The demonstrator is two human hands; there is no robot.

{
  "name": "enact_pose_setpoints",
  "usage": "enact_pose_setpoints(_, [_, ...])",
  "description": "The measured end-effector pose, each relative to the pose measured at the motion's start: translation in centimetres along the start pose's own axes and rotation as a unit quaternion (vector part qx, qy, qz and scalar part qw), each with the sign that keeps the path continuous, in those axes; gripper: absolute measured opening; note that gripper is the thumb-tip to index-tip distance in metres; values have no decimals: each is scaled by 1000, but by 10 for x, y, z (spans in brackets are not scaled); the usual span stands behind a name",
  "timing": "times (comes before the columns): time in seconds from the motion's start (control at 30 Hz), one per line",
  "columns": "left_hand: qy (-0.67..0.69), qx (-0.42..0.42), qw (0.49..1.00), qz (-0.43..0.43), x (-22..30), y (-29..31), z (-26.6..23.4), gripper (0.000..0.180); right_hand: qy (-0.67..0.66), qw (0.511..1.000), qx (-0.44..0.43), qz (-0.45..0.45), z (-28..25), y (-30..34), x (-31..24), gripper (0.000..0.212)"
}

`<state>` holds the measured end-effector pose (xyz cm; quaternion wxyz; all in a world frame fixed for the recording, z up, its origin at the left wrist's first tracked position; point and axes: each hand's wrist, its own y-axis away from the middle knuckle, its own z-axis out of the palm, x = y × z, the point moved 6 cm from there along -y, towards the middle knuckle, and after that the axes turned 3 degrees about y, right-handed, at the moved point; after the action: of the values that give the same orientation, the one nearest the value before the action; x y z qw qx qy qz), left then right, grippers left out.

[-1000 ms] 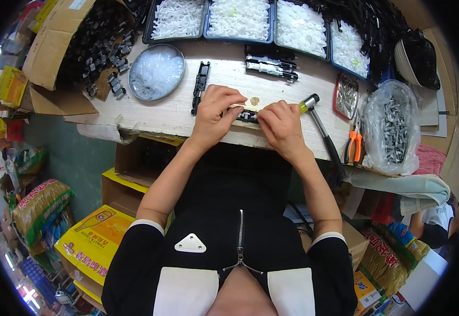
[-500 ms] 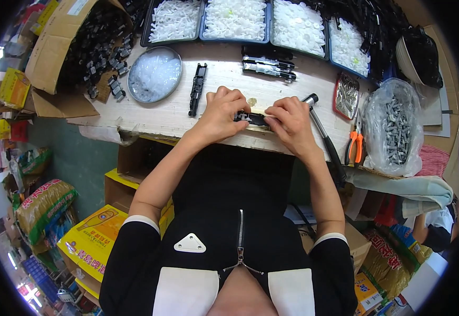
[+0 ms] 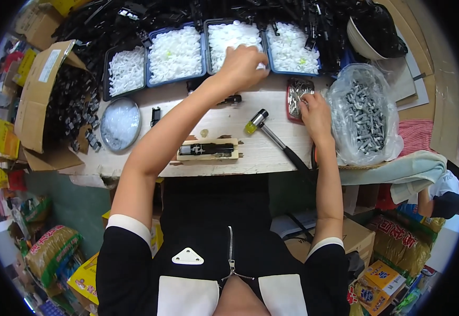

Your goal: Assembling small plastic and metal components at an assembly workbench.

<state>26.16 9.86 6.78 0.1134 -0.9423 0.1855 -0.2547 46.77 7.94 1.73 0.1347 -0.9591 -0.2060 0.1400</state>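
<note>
Half-curled left hand (image 3: 244, 68) is over white pieces (image 3: 230, 35); half-curled right hand (image 3: 316, 115) at metal pins (image 3: 297, 90); their hold I cannot tell.

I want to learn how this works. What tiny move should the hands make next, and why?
Probably the right hand should lift a small metal piece from the red tray. Its fingers are at that tray, the left hand is over the white pieces, and the black part sits in the wooden holder with neither hand on it.

Bright middle, dark fisheye-bent edges
</note>
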Motion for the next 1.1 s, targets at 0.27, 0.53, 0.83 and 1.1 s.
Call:
enact_pose_setpoints(0.27, [-154,68,985,27,9,-81,55,14,61,997,-25,27,18,-13,5,20])
enact_pose_setpoints(0.53, [-94,54,993,54,1,-92,60,6,28,999,-28,12,22,-12,4,7])
enact_pose_setpoints(0.83, [561,-4,810,-171,9,-8,20,23,-262,962,71,30,-8,-2,-4,12])
enact_pose_setpoints(1.1, [717,-11,654,-241,16,145,27,24,-668,740,-12,77,-22,14,-105,12])
